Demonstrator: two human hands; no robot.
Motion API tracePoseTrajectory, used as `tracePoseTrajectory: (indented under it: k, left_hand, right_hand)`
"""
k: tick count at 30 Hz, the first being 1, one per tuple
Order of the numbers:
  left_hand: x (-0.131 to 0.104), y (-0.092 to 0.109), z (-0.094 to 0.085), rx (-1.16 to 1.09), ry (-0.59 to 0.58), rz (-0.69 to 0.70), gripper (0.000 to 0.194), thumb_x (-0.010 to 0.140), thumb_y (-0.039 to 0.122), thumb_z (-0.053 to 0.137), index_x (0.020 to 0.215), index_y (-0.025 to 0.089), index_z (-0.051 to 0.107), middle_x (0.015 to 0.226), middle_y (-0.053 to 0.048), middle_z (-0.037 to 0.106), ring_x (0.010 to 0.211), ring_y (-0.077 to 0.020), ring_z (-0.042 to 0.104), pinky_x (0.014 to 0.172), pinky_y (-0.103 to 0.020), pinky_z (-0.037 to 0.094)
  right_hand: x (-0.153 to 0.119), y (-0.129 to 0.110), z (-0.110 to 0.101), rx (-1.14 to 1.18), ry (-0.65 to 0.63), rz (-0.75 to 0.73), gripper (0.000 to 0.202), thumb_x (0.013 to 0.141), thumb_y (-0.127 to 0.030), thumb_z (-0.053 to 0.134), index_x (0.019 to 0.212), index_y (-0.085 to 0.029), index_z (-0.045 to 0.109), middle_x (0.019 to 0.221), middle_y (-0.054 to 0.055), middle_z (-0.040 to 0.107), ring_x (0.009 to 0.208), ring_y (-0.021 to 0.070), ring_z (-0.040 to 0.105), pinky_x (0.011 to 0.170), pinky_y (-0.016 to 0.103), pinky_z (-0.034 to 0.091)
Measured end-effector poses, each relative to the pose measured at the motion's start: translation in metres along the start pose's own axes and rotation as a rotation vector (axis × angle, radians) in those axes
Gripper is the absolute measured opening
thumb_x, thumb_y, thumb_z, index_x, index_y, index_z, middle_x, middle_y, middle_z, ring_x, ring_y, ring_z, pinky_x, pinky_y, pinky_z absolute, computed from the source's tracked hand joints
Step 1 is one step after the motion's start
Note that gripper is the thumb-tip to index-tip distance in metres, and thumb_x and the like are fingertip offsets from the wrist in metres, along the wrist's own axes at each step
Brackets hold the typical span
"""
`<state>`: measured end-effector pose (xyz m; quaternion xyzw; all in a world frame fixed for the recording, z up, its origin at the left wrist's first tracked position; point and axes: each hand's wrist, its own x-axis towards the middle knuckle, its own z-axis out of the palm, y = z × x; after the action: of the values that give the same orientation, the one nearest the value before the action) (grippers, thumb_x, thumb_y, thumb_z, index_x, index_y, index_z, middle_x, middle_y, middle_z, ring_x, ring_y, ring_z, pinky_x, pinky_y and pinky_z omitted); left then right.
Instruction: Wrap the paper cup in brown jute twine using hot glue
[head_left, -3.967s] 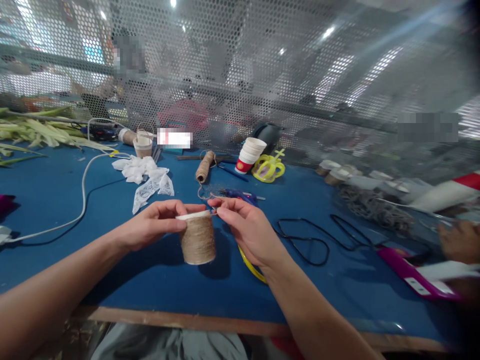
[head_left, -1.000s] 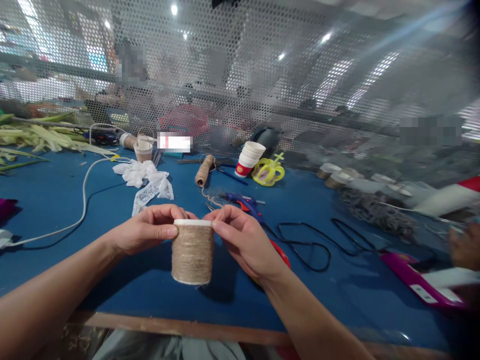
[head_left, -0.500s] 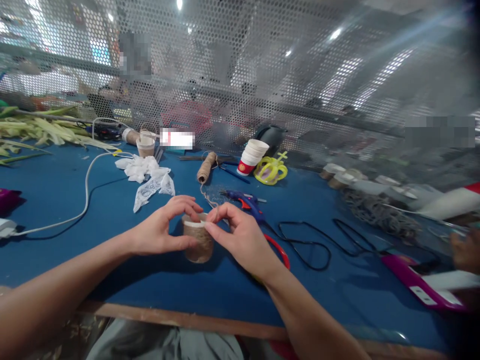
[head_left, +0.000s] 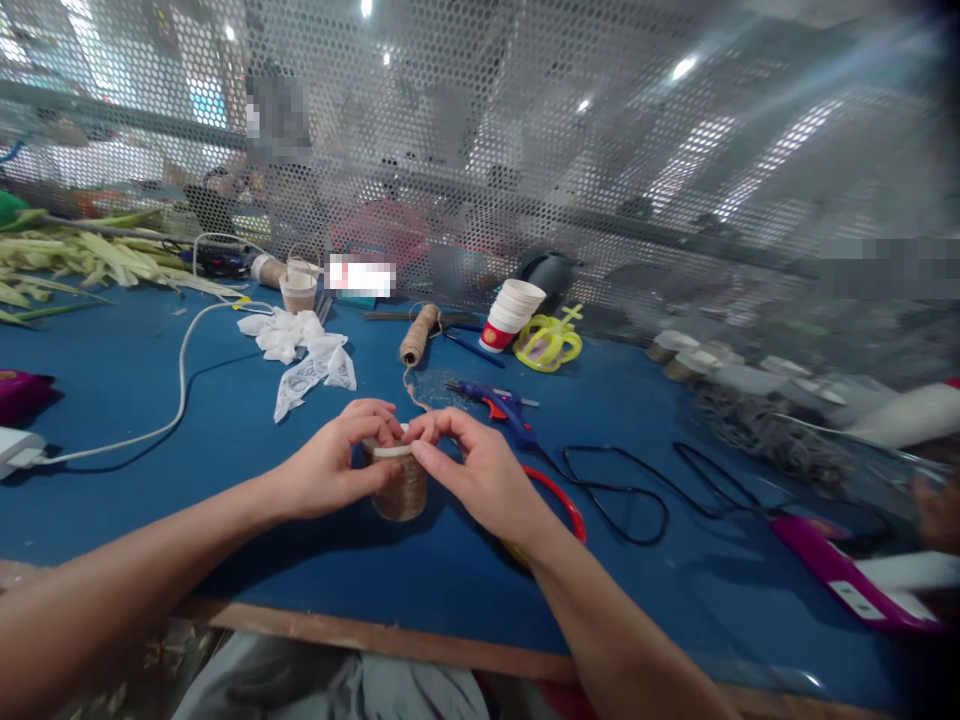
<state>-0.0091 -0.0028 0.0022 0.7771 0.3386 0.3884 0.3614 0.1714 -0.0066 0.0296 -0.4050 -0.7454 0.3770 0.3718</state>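
Observation:
A paper cup wrapped in brown twine, its white rim showing, is between my hands near the front of the table. My left hand pinches its wall, thumb outside and fingertips over the rim. At the rim's right side, my right hand has thumb and forefinger pressed together on twine, although the exact pinch is partly hidden. That strand runs back to a twine spool lying beyond the cup. A blue glue gun lies just past my right hand, and red-handled scissors are partly hidden under my right forearm.
Crumpled white tissue lies left of the spool. Stacked paper cups and a yellow crown-shaped object stand behind. A black cord loops toward a purple power strip. At the right edge is another person's blurred hand.
My left hand has closed in on the cup, its fingertips and thumb now pressing the wall. My right hand stays at the rim. The view has shifted slightly.

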Motion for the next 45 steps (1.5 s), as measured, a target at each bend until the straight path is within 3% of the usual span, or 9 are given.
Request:
tracePoseTrajectory:
  k: [14, 20, 22, 25, 30, 34, 37, 41, 45]
  left_hand:
    - [0.003, 0.003, -0.001, -0.006, 0.022, -0.043, 0.008, 0.073, 0.022, 0.057, 0.07, 0.017, 0.05, 0.092, -0.008, 0.06, 0.111, -0.0244, 0.046, 0.096, -0.041, 0.035]
    - [0.001, 0.005, -0.003, -0.062, 0.01, -0.077, 0.01, 0.074, 0.021, 0.055, 0.066, 0.017, 0.051, 0.09, -0.007, 0.058, 0.109, -0.0235, 0.046, 0.096, -0.039, 0.033]
    - [0.001, 0.004, -0.005, -0.126, -0.004, -0.087, 0.011, 0.075, 0.022, 0.056, 0.066, 0.017, 0.052, 0.091, -0.006, 0.058, 0.11, -0.0231, 0.045, 0.098, -0.038, 0.032]
    - [0.0, 0.002, -0.006, -0.238, -0.01, -0.133, 0.012, 0.075, 0.025, 0.058, 0.068, 0.016, 0.053, 0.095, -0.006, 0.056, 0.108, -0.0222, 0.046, 0.097, -0.037, 0.031]
    - [-0.001, -0.004, -0.002, -0.36, -0.029, -0.237, 0.019, 0.075, 0.031, 0.059, 0.068, 0.016, 0.051, 0.098, -0.007, 0.055, 0.106, -0.0228, 0.046, 0.092, -0.037, 0.034]
    - [-0.003, -0.007, -0.001, -0.318, -0.036, -0.195, 0.019, 0.075, 0.033, 0.061, 0.07, 0.016, 0.053, 0.102, -0.007, 0.056, 0.111, -0.0239, 0.044, 0.098, -0.039, 0.028]
    - [-0.004, -0.007, -0.001, -0.277, -0.069, -0.159, 0.018, 0.077, 0.034, 0.059, 0.071, 0.017, 0.055, 0.103, -0.008, 0.058, 0.118, -0.0255, 0.039, 0.101, -0.041, 0.024]
    - [-0.005, -0.002, -0.001, -0.205, -0.104, -0.105, 0.014, 0.079, 0.029, 0.056, 0.071, 0.018, 0.056, 0.1, -0.008, 0.061, 0.12, -0.0248, 0.039, 0.102, -0.041, 0.025]
    - [-0.005, 0.004, 0.0, -0.12, -0.128, -0.021, 0.012, 0.08, 0.024, 0.054, 0.07, 0.018, 0.054, 0.103, -0.008, 0.061, 0.116, -0.0231, 0.042, 0.102, -0.04, 0.027]
  right_hand:
    - [0.001, 0.006, 0.006, -0.046, 0.021, -0.001, 0.01, 0.078, -0.024, 0.054, 0.07, -0.02, 0.049, 0.076, 0.002, 0.057, 0.076, 0.0156, 0.055, 0.074, 0.031, 0.044]
    - [0.001, 0.004, 0.006, -0.027, -0.007, -0.044, 0.009, 0.077, -0.023, 0.057, 0.071, -0.021, 0.051, 0.083, 0.003, 0.061, 0.085, 0.017, 0.056, 0.082, 0.034, 0.044]
    - [0.001, 0.0, -0.001, 0.017, 0.024, -0.064, 0.009, 0.074, -0.025, 0.061, 0.073, -0.021, 0.053, 0.091, 0.004, 0.062, 0.093, 0.0181, 0.057, 0.086, 0.034, 0.043]
    - [0.006, -0.005, -0.024, -0.004, 0.219, -0.031, 0.011, 0.075, -0.03, 0.061, 0.077, -0.02, 0.056, 0.093, 0.006, 0.064, 0.088, 0.0183, 0.059, 0.081, 0.034, 0.044]
    - [0.02, 0.01, -0.076, -0.482, 0.442, 0.177, 0.009, 0.073, -0.028, 0.059, 0.069, -0.02, 0.057, 0.071, 0.005, 0.064, 0.066, 0.0189, 0.057, 0.067, 0.034, 0.042]
    - [0.023, 0.03, -0.087, -0.632, 0.376, 0.331, 0.017, 0.065, -0.021, 0.064, 0.051, -0.02, 0.055, 0.055, 0.004, 0.059, 0.061, 0.0198, 0.056, 0.06, 0.031, 0.038]
    - [0.023, 0.031, -0.066, -0.552, 0.221, 0.285, 0.02, 0.073, -0.032, 0.059, 0.057, -0.021, 0.063, 0.06, 0.003, 0.064, 0.058, 0.0168, 0.055, 0.056, 0.029, 0.038]
    - [0.033, 0.022, -0.029, -0.244, -0.119, 0.28, 0.039, 0.08, -0.049, 0.049, 0.063, -0.019, 0.068, 0.062, 0.002, 0.066, 0.052, 0.0126, 0.052, 0.051, 0.026, 0.038]
    - [0.055, 0.015, -0.01, 0.016, -0.254, 0.306, 0.027, 0.073, -0.038, 0.06, 0.056, -0.017, 0.063, 0.053, -0.001, 0.058, 0.05, 0.0102, 0.046, 0.05, 0.024, 0.036]
